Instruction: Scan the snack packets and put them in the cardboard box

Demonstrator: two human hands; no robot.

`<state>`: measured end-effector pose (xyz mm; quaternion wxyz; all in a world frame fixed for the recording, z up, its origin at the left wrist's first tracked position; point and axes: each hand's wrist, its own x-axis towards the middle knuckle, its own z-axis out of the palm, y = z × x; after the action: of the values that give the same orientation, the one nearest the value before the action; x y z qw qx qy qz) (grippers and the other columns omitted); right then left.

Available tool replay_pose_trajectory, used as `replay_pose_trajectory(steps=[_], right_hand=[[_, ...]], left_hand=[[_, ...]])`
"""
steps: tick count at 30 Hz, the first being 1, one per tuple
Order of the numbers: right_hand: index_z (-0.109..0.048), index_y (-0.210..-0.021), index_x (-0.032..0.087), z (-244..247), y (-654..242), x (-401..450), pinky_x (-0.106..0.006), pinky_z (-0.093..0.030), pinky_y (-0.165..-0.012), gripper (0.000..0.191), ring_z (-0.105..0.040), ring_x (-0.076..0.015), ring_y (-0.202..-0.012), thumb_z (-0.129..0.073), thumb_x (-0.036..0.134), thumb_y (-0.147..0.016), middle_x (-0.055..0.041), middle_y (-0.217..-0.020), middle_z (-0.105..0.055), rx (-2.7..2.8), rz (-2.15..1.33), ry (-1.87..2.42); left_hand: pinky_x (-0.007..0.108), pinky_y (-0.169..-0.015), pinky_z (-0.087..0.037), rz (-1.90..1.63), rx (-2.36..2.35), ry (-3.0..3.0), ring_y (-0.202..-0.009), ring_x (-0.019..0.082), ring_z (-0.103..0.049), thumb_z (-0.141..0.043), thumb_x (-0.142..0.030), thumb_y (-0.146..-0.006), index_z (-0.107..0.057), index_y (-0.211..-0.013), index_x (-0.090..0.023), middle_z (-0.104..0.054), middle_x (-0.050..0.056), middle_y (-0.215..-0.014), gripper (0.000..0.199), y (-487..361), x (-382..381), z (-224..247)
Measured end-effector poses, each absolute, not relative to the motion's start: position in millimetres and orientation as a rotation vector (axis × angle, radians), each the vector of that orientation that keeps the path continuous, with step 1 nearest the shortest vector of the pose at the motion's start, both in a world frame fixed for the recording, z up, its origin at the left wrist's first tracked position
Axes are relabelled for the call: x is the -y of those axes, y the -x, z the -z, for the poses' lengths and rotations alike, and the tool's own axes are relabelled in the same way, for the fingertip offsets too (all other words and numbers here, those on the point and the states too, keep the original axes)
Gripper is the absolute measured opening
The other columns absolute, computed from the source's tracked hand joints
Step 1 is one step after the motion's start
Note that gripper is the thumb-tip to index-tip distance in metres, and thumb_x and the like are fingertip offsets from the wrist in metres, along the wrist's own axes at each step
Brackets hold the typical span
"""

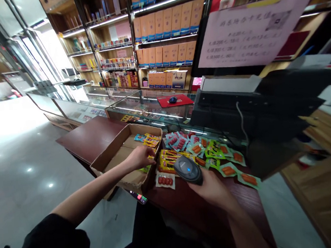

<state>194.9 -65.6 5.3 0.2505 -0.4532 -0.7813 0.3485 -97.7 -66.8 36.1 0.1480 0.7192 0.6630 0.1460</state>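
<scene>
My right hand [210, 185] is wrapped round a dark grey handheld barcode scanner [187, 170] with a small blue light. The scanner is above the front of the yellow snack packets [167, 158] on the table. My left hand [141, 157] hovers over the right wall of an open cardboard box [118, 155], its fingers bent and apart, with nothing visible between them. Inside the box lie several yellow and blue packets [149, 138] and a green one. A clear pack of small red sausages [165, 180] lies near the table's front edge, just left of the scanner.
More packed sausages [177, 141] and green packets [214, 150] spread across the dark red table [186, 199]. A monitor bearing a paper sign [241, 36] stands at the back right. Behind are a glass counter [123, 100], a mouse [173, 99] and stocked shelves.
</scene>
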Motion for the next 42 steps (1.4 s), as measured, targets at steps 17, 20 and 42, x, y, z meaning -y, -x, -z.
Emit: replay_pose_trajectory(steps=[17,20,42], right_hand=[[-0.067,-0.102,0.017,1,-261,116,-0.034,-0.053,-0.079,0.031,-0.069,-0.0253,-0.092,-0.063,0.022,-0.073,-0.0086,-0.099,-0.075,2.001,-0.877,1.296],[-0.067,-0.106,0.016,8,-272,120,-0.035,-0.053,-0.084,0.034,-0.069,-0.0255,-0.095,-0.064,0.022,-0.073,-0.0095,-0.103,-0.074,1.981,-0.89,1.309],[-0.068,-0.107,0.016,17,-286,112,-0.037,-0.054,-0.079,0.034,-0.07,-0.0263,-0.087,-0.063,0.033,-0.078,-0.0054,-0.077,-0.073,1.841,-0.957,1.358]], left_hand=[[0.035,-0.082,-0.048,0.071,-1.656,-2.331,-0.097,0.031,-0.064,-0.07,-0.02,-0.068,-0.071,-0.1,-0.019,-0.066,0.015,-0.108,0.032,10,97,20],[0.033,-0.081,-0.047,-0.172,-1.66,-2.263,-0.091,0.026,-0.066,-0.057,-0.017,-0.079,-0.07,-0.095,-0.02,-0.069,0.012,-0.095,0.021,13,102,22],[0.032,-0.075,-0.054,-1.095,-1.119,-1.0,-0.071,0.016,-0.068,-0.092,-0.04,-0.043,-0.067,-0.088,-0.013,-0.072,0.004,-0.078,0.058,-38,42,52]])
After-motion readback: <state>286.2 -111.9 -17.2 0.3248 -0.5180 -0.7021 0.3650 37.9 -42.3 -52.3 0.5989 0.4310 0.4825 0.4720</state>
